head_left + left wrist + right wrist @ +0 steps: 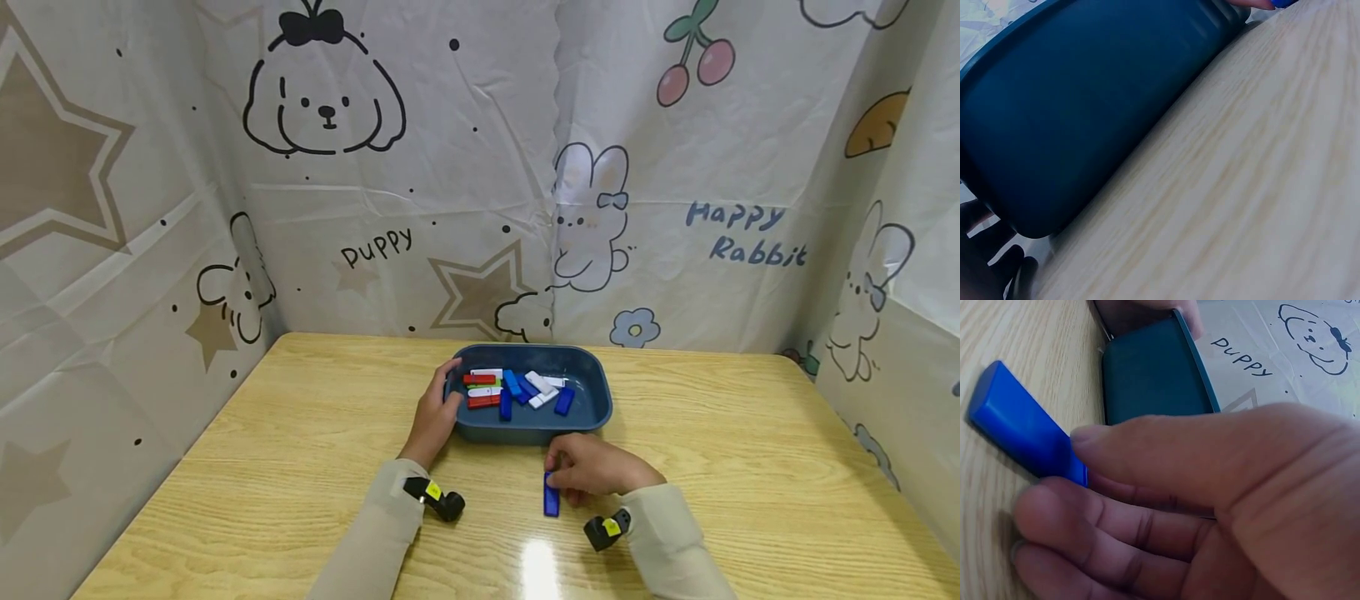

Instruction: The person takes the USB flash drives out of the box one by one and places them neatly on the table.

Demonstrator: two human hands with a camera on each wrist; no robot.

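My right hand (pixel 600 465) pinches a small flat blue plastic stick (pixel 551 504), shaped like a USB flash drive, between thumb and fingers. The stick is at the table surface, just in front of a dark blue bin (pixel 525 435). In the right wrist view the blue stick (pixel 1019 422) points away from the thumb, its free end squared off. My left hand (pixel 435 417) holds the left end of the bin, fingers at the rim. Inside lie several similar sticks, among them a red one (pixel 483 402), a white one (pixel 538 383) and a blue one (pixel 565 402).
The wood-grain table (pixel 300 467) extends to both sides of the bin. A printed cloth (pixel 465 167) with cartoon figures hangs behind and at both sides. Small black cameras (pixel 448 505) are strapped to both wrists.
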